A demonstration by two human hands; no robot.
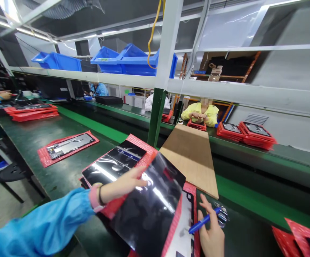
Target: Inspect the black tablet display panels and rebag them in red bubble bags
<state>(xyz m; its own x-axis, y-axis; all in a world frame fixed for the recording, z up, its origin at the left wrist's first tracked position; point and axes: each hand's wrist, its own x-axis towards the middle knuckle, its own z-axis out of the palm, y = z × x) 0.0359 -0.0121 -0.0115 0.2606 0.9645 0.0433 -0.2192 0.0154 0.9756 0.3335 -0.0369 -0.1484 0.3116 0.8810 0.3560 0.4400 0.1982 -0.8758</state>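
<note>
My left hand (126,182), in a blue sleeve, lies with extended fingers on the upper left part of a glossy black sheet (149,207). The sheet is tilted over a silver panel (183,221) on red bubble wrap. My right hand (211,228) is at the panel's right edge, with a blue pen (204,221) held between its fingers; something shiny shows beside the pen's upper end. Behind my left hand, another glossy black panel (114,160) rests on red bubble wrap.
A wooden board (189,153) spans the green line ahead. Another silver panel (71,144) lies on wrap at left. Red-wrapped stacks (34,112) stand farther back. A metal post (156,117) rises ahead, under blue bins (136,62). A person in yellow (200,112) sits opposite.
</note>
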